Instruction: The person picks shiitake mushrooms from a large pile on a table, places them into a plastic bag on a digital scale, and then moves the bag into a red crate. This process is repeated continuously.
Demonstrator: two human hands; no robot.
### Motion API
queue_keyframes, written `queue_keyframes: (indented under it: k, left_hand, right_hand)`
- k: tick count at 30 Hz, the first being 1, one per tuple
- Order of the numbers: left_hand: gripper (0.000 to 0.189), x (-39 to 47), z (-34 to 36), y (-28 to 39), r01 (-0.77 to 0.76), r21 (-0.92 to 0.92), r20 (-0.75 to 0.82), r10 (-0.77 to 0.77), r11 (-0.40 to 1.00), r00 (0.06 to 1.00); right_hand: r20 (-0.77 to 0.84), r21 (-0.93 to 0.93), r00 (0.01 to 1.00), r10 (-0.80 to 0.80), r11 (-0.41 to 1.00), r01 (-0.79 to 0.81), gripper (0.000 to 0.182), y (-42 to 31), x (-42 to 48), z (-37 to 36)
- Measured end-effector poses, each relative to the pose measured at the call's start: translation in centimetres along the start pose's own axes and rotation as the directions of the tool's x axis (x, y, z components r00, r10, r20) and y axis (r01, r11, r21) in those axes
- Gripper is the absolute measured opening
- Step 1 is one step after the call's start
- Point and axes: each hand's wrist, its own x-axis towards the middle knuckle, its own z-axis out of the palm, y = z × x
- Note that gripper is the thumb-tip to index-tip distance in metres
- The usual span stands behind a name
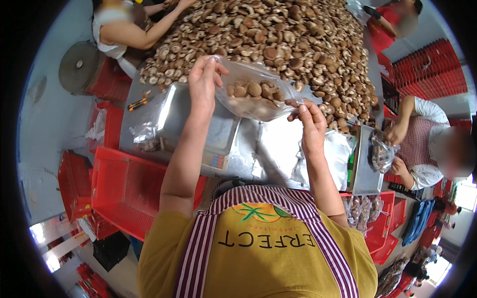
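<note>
A clear plastic bag [238,106] is stretched between my two hands, with several brown shiitake mushrooms [254,89] inside it. My left hand [204,80] pinches one upper corner of the bag. The opposite corner is gripped by my right hand [311,124]. Below the bag, a metal tray [199,124] lies on the table to the left. Flat clear plastic bags [279,139] lie in a stack under my right hand. Beyond the bag spreads a large heap of loose shiitake mushrooms [268,37].
An orange and black cutter knife [137,104] and a filled bag [146,139] lie left. A red plastic crate [130,186] stands front left; another crate [385,219] at right holds filled bags. One co-worker's hand [398,165] is at a mushroom bag, near a metal tray [363,160]. Others stand around the heap.
</note>
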Motion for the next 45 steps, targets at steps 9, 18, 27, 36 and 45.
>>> queue_keyframes:
  k: [9, 18, 27, 36, 45]
  left_hand:
    - [0.021, 0.6, -14.3, 0.3, -0.018, 0.328, 0.022, 0.012, 0.944, 1.000]
    - [0.031, -3.5, -20.9, -4.8, 0.134, 0.288, 0.040, -0.152, 0.948, 0.988]
    - [0.049, -4.4, -23.2, 0.4, 0.005, 0.365, 0.126, -0.054, 0.931, 0.991]
    - [0.043, -4.9, -23.1, 2.3, -0.020, 0.406, 0.190, -0.063, 0.914, 0.980]
    - [0.057, -7.0, -22.1, 1.5, -0.319, 0.698, 0.346, 0.088, 0.641, 0.934]
  right_hand:
    - [0.098, -0.063, 0.951, 0.292, 0.956, -0.287, 0.022, 8.1, -1.9, 9.1]
    - [0.017, -0.183, 0.932, 0.363, 0.917, -0.354, 0.021, 11.6, -2.7, 10.8]
    - [-0.123, -0.255, 0.949, 0.291, 0.915, -0.314, 0.046, 9.7, -2.6, 8.9]
    - [-0.145, -0.399, 0.961, 0.234, 0.876, -0.273, 0.059, 8.1, -1.8, 10.2]
    - [-0.146, -0.411, 0.952, 0.270, 0.858, -0.307, 0.060, 8.2, -2.6, 11.7]
